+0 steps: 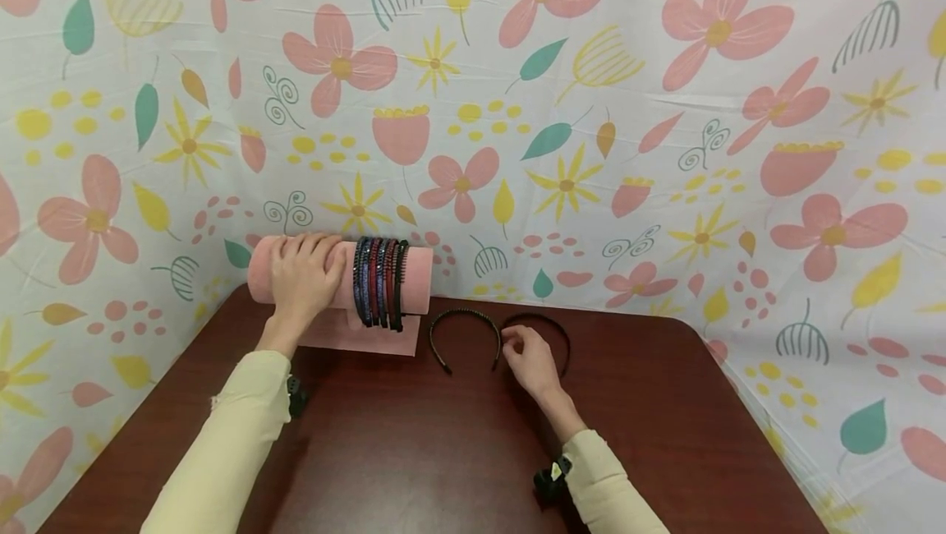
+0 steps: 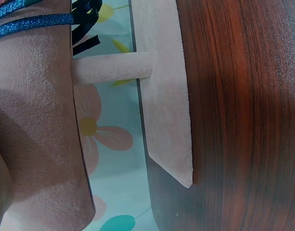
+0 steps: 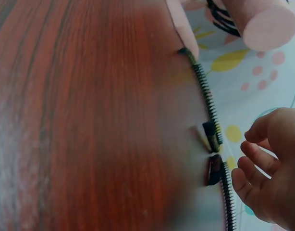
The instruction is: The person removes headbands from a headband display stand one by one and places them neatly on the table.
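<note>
A pink headband stand (image 1: pixel 418 279) stands at the back left, a padded roll on a short post and flat base. Several headbands (image 1: pixel 381 283), blue, dark red and black, some glittery, circle the right part of its roll. My left hand (image 1: pixel 305 278) grips the roll's left part, fingers over the top. Two dark, toothed headbands lie on the table right of the stand: one headband (image 1: pixel 464 311) nearer it, another headband (image 1: pixel 567 345) farther right. My right hand (image 1: pixel 534 361) hovers by their neighbouring ends, fingers loosely bent; the right wrist view shows it holding nothing, apart from both.
The dark red-brown wooden table (image 1: pixel 414 452) has rounded back corners. Behind and beside it hangs a white cloth (image 1: pixel 473 131) printed with flowers and leaves. The stand's pink base (image 1: pixel 384 338) sits near the table's back edge.
</note>
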Available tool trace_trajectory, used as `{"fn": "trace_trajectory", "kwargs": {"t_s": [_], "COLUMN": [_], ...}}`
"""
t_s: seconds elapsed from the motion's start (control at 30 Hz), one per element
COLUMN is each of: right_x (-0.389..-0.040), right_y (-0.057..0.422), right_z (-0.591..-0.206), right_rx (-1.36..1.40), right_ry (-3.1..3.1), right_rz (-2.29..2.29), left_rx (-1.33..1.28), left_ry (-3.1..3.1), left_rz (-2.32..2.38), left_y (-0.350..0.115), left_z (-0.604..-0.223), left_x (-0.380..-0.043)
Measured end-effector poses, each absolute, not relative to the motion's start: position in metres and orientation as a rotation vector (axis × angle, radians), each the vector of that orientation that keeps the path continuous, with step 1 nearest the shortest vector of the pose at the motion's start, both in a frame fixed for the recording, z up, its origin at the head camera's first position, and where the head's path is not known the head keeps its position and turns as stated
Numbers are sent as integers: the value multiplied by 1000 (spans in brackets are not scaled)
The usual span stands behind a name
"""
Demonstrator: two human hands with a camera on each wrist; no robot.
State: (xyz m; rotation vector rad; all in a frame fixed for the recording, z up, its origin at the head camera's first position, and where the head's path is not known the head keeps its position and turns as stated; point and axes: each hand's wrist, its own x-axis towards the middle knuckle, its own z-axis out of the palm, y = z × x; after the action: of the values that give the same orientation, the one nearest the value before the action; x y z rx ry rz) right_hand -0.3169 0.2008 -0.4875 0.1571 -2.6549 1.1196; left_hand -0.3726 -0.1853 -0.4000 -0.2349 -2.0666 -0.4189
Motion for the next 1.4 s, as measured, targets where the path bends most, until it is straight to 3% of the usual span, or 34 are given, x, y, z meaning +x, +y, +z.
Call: {"fn": "trace_trajectory", "kwargs": {"t_s": [1.4], "right_x": [-303], "right_y": [110], "right_z": [-408], "right_rx": [552], "right_ry": [-2457], "right_rz": [1236], "left_rx": [-223], "left_ry": [-2088], "left_rz": [-417], "left_y": [-185], "left_z": [-399], "left_x": [-371]}}
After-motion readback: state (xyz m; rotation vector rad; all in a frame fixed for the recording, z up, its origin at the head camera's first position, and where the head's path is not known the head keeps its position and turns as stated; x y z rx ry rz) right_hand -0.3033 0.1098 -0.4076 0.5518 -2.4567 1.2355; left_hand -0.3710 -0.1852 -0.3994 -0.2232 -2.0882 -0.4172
